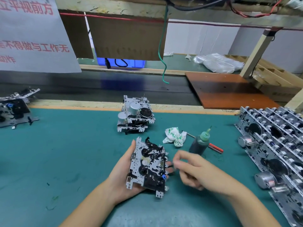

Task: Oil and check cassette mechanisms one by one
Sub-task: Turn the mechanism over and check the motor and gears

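Left hand [124,174] cupped under one cassette mechanism [148,166], thumb along its left edge, fingertips curling round the right edge; mechanism held off the green mat [65,153], black gear side up, small blue part near its lower right corner. Right hand [193,169] just beside the mechanism's right edge, blurred, fingers loosely curled, thumb and forefinger close together; whether anything is pinched between them cannot be told.

Behind the held unit, one stack of mechanisms [135,115] on the mat, two silver motor cans showing on top. At far right, many more mechanisms [275,145] packed on edge in rows, too many to count. At far left, another pile of mechanisms [14,108], partly out of view.

One dark oil bottle [199,144] with a green needle-tip cap, standing near the right hand. One crumpled white-and-green tissue [174,136] beside it. One red-handled tool [214,147] lying behind the bottle.

One white notice [32,38] at upper left, red Chinese characters, partly cut off: "平视前方", "不得做与工作无".
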Motion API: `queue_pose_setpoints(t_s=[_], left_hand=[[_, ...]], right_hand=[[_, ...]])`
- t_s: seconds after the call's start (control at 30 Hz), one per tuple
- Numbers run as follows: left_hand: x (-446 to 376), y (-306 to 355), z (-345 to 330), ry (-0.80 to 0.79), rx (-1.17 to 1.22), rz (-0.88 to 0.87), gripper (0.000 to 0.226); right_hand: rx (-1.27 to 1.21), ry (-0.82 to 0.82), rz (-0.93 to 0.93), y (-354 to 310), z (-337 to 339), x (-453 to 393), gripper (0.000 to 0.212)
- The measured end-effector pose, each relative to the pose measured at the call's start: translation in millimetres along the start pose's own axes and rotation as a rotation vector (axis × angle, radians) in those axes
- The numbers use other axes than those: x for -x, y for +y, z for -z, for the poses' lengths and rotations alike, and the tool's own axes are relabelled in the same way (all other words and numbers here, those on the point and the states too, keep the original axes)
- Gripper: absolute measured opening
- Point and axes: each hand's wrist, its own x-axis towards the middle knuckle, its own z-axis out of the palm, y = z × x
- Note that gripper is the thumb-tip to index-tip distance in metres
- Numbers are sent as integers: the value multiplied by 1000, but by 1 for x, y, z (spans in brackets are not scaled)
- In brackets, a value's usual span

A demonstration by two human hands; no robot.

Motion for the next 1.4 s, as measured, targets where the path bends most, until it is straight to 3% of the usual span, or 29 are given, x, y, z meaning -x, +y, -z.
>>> queue_pose_setpoints(t_s=[0.07, 0.17, 0.47, 0.7, 0.9, 1.1, 1.4], left_hand=[[4, 5, -7, -3, -34, 0, 74], [3, 5, -7, 13, 0, 9, 76], [2, 5, -9, 83, -41, 16, 78], [0, 4, -11, 95, -17, -2, 74], [2, 4, -14, 118, -39, 9, 79], [0, 2, -10, 333, -92, -111, 86], [1, 2, -12, 333, -139, -108, 83]], right_hand=[[-101, -151, -33, -1, -4, -3, 32], [-145, -202, -74, 4, -9, -7, 39], [-175, -182, -101, 8, -19, -5, 42], [-178, -43, -23, 6, -15, -3, 42], [-174, -99, -63, 8, -21, -4, 37], [-121, -100, -64, 5, -23, -3, 44], [-81, -145, -143, 3, -23, -5, 57]])
